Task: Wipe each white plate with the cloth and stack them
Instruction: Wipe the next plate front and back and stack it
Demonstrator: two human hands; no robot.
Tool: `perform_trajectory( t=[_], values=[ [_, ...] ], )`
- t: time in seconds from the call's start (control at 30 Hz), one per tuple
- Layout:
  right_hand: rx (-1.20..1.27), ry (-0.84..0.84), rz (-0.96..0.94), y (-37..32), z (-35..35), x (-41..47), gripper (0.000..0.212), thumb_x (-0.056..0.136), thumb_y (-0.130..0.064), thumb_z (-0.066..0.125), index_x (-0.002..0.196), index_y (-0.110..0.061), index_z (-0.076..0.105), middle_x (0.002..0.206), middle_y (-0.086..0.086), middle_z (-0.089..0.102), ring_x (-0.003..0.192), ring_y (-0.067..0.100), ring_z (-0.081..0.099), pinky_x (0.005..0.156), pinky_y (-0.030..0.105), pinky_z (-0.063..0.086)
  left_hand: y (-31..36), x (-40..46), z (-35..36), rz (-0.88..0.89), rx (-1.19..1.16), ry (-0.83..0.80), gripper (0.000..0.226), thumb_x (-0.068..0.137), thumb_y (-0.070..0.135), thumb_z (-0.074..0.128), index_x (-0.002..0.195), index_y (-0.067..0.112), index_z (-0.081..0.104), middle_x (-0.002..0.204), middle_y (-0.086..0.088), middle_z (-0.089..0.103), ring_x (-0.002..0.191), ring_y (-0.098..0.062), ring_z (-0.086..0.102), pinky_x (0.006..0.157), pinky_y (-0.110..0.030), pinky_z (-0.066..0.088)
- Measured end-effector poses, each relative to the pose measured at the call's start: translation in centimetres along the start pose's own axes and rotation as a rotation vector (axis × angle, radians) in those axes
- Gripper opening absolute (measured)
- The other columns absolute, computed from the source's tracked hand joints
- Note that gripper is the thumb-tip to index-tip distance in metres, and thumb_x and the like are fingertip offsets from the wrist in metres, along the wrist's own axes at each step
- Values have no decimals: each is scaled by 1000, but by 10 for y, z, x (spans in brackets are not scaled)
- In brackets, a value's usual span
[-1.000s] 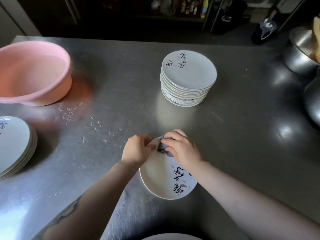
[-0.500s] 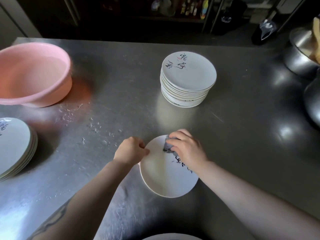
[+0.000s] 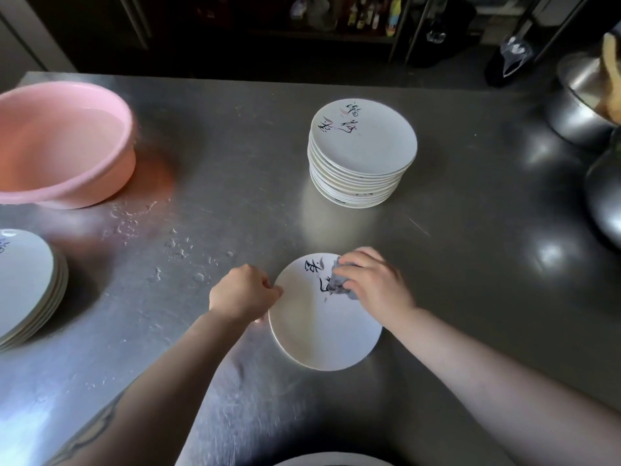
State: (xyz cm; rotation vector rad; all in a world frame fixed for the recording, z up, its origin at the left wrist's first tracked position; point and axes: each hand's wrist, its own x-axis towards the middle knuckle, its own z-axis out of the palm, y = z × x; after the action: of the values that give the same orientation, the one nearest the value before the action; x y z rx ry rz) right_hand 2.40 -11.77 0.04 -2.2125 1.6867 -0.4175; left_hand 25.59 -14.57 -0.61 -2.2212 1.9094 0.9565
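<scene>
- Plate being wiped (image 3: 319,331) lies flat on the steel surface (image 3: 235,163), near the front edge, between the two arms.
- Left hand (image 3: 242,292) curled round the plate's left rim, gripping it to steady it.
- Right hand (image 3: 373,284) bunched over a grey-blue cloth (image 3: 337,285), fingers clamped on it, pressing it to the plate's far right part, next to the black brush lettering.
- Tall stack of plates (image 3: 361,153) stands well beyond, toward the middle of the surface. A shorter stack (image 3: 27,284) sits at the left edge, next to a pink basin (image 3: 64,142).
- Water droplets (image 3: 178,243) are scattered between the basin and the working plate.
- Risk, as I judge it: the surface is slick and wet nearby; a hard wiping stroke could skate the plate out from the left hand's hold, toward the front edge.
- Risk: the tall stack already looks slightly uneven; a plate set down off-centre could tip it or slide off.
- Risk: the cloth is small and wadded, so parts of the plate may go unwiped.
</scene>
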Motion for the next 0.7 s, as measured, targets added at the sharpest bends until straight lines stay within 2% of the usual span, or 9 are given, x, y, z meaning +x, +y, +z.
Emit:
perform_trajectory(
  t=[0.07,0.17,0.27,0.37,0.5,0.7],
  values=[
    [11,6,-13,-3,1,3,22,79,-1,67,95,-13,75,109,-3,66,110,19,55,77,35,51,7,1,0,44,61,55,30,74,46,63,64,18,61,56,7,65,65,-16,63,54,-21,37],
    [50,-17,-51,-16,6,13,20,78,2,68,93,-9,75,106,2,68,107,24,56,81,33,50,24,6,2,112,29,163,40,80,55,67,69,19,52,67,6,56,71,-23,54,56,-26,34],
    [40,-52,-65,-17,10,16,19,83,-1,64,97,-10,75,110,0,66,111,22,54,83,33,48,25,11,4,73,-49,111,40,81,47,70,65,17,49,63,4,53,70,-27,55,52,-26,32],
    [3,-31,-22,-7,5,12,22,85,-4,61,101,-14,74,113,-4,65,113,17,51,80,33,48,13,11,5,7,-171,48,34,79,36,72,63,13,53,59,-2,63,66,-28,66,54,-24,40],
    [-86,-65,47,3,-3,-2,23,85,-8,59,99,-20,73,113,-11,63,112,13,48,79,30,47,9,3,10,-27,-271,66,31,80,28,70,62,12,51,62,-10,68,60,-28,69,61,-32,53],
    [-74,-87,163,-8,-4,-46,23,82,-16,64,100,-24,75,111,-9,67,101,21,51,82,25,40,7,-9,18,-53,-422,111,32,79,22,70,58,12,48,55,-14,65,55,-31,68,58,-36,55]
  ],
)
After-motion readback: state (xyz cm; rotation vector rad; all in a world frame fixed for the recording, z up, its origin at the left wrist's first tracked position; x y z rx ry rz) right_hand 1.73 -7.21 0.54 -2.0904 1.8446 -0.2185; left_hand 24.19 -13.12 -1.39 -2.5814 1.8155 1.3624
